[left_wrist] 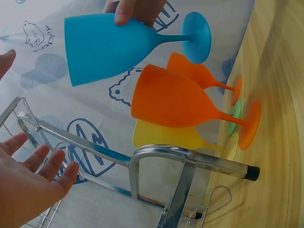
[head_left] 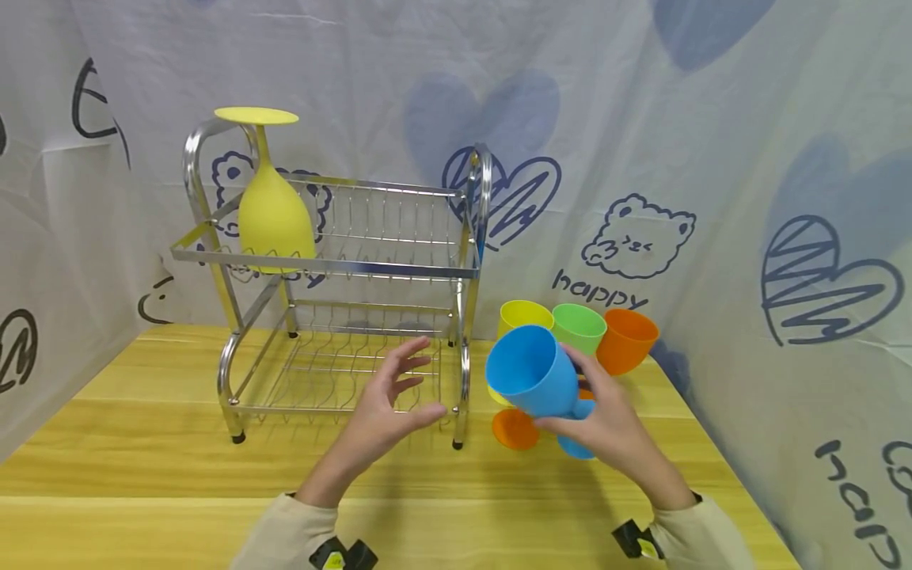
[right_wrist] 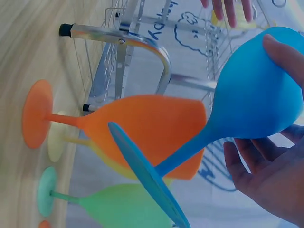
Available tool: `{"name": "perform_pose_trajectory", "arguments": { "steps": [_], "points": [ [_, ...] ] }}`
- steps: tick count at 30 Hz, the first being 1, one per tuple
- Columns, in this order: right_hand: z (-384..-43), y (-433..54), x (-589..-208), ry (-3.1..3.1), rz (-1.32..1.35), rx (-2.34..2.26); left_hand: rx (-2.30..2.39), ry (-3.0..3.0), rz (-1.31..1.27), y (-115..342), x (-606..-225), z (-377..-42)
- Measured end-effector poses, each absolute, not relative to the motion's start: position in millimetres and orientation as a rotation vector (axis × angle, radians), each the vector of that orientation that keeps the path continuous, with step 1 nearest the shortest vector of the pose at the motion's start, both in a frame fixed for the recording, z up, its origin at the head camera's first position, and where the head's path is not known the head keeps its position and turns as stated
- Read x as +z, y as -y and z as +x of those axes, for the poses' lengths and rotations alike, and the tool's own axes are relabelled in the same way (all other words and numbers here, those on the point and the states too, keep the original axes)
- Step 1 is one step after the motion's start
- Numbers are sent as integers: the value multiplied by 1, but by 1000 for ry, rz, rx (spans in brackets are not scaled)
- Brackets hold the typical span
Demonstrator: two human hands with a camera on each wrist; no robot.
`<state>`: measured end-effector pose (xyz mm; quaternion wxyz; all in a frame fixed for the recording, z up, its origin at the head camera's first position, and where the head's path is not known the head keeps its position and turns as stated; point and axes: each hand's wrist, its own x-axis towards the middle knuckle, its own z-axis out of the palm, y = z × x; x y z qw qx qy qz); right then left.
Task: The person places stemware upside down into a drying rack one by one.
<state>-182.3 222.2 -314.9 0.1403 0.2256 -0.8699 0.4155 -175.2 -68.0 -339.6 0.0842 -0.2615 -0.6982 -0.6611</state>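
Note:
My right hand [head_left: 606,416] grips a blue plastic goblet [head_left: 534,372] by its bowl, thumb on one side and fingers on the other. The goblet is lifted off the table and tilted, its mouth toward the rack and its foot [right_wrist: 147,173] hanging free. In front of the metal dish rack [head_left: 356,267] hovers my left hand [head_left: 388,408], fingers spread and holding nothing. Behind the blue goblet, an orange goblet [left_wrist: 173,97] stands upright, its bowl hidden in the head view. On the rack's upper tier a yellow goblet [head_left: 276,214] rests upside down at the left end.
Upright on the wooden table [head_left: 427,514], right of the rack, stand a yellow goblet [head_left: 526,313], a green goblet [head_left: 580,326] and another orange goblet [head_left: 627,342]. The rack's lower tier [head_left: 342,364] sits just above the table. A printed white curtain [head_left: 527,237] surrounds the table's back and sides.

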Motion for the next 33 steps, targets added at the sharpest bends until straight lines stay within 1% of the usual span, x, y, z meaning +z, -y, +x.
{"name": "perform_pose_trajectory", "arguments": {
  "steps": [11, 22, 33],
  "points": [
    [-182, -197, -311, 2579, 803, 906, -1890, 2196, -736, 60, -337, -173],
    [-182, -179, -312, 2569, 932, 623, -1753, 2251, -771, 57, -337, -173],
    [-181, -168, -311, 2542, 1037, 507, -1641, 2263, -825, 56, -341, -175]
  ]
}}
